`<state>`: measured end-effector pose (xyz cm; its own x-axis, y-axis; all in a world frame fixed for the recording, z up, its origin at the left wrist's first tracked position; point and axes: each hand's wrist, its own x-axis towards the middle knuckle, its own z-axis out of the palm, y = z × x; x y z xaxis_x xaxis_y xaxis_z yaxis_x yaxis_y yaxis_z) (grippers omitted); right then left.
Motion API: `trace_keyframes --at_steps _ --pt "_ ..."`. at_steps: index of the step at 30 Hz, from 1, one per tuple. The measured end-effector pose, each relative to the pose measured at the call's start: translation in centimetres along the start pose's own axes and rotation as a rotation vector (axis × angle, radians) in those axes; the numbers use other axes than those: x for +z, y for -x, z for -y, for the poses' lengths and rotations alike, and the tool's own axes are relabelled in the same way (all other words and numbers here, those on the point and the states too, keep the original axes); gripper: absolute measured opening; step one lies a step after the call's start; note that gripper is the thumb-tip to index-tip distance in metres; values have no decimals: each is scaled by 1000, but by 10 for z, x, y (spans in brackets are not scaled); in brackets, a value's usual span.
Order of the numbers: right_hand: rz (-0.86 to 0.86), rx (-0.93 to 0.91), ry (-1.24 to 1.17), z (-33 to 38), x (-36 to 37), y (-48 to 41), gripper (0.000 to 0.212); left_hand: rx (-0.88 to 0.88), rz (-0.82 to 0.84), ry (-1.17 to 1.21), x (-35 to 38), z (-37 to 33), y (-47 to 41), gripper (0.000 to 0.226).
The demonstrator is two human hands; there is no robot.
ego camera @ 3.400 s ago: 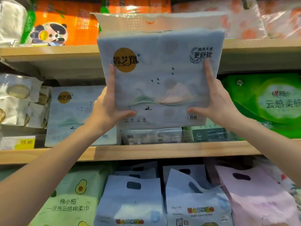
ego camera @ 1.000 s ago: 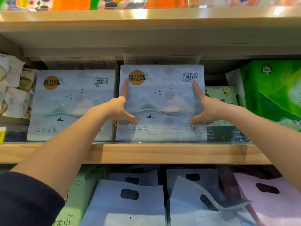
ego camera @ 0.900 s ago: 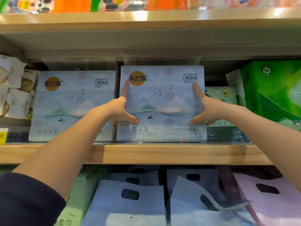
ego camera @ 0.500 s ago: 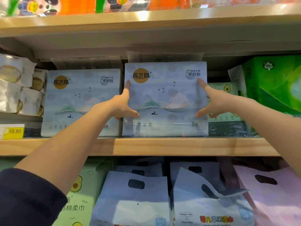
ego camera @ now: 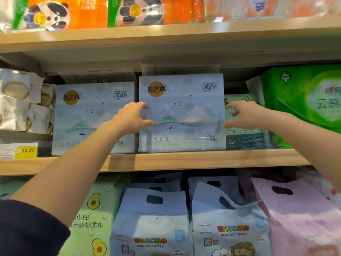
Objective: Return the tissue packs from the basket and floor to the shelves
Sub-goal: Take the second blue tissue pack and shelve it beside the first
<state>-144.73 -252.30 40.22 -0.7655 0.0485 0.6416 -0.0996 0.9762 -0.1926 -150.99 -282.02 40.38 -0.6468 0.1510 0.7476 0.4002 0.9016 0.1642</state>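
Nearest, at seven o'clock in the view, a dark sleeve [ego camera: 27, 228] covers the near end of the left arm, and the bare forearm reaches up toward the centre. The right forearm comes in from four o'clock. Below both arms, the bottom tier of the store shelving holds handled packs standing upright: a green avocado-print pack [ego camera: 92, 218] at seven o'clock, blue baby wipes packs [ego camera: 151, 218] side by side at six, and a pink pack [ego camera: 299, 218] at five. Above them the middle shelf [ego camera: 184, 160] runs as a pale wooden board across the whole width, with a yellow price tag [ego camera: 25, 150] reading 10.90 at its nine o'clock end. On this board, dead centre, the tissue pack [ego camera: 184, 89] stands upright, pale blue with a gold disc in its upper left corner, its base at the front lip. The left hand [ego camera: 132, 118] is at the pack's nine o'clock edge, fingers loosely curved and unclenched, thumb and forefinger lying over the wrapper; whether they press it I cannot tell. The right hand [ego camera: 241, 116] is spread wide just off the three o'clock edge, gripping nothing. A second tissue pack [ego camera: 88, 117] of the same print stands just beside the first at its nine o'clock, set a little farther back. Silvery white packs [ego camera: 18, 100] are stacked at far nine o'clock. A low pale green pack [ego camera: 243, 137] and a tall bright green pack [ego camera: 304, 104] fill three o'clock. Farthest, at twelve o'clock, the upper shelf [ego camera: 166, 36] carries orange panda-print packs [ego camera: 64, 12].
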Motion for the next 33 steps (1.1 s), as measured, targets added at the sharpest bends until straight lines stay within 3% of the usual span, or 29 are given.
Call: trace_keyframes --at_steps 5,14,20,26,33 --pt "1 -8 -7 2 -20 39 54 50 -31 35 -16 -19 37 54" --pt "69 -39 -83 -20 -51 141 54 27 75 84 -57 -72 141 50" --pt "159 -31 -190 -55 -20 243 57 7 244 184 -14 -95 255 50" --pt "384 48 -334 -81 36 359 56 -60 467 220 42 -103 383 49" --pt "561 131 -299 -109 105 479 58 -103 675 220 97 -88 531 53"
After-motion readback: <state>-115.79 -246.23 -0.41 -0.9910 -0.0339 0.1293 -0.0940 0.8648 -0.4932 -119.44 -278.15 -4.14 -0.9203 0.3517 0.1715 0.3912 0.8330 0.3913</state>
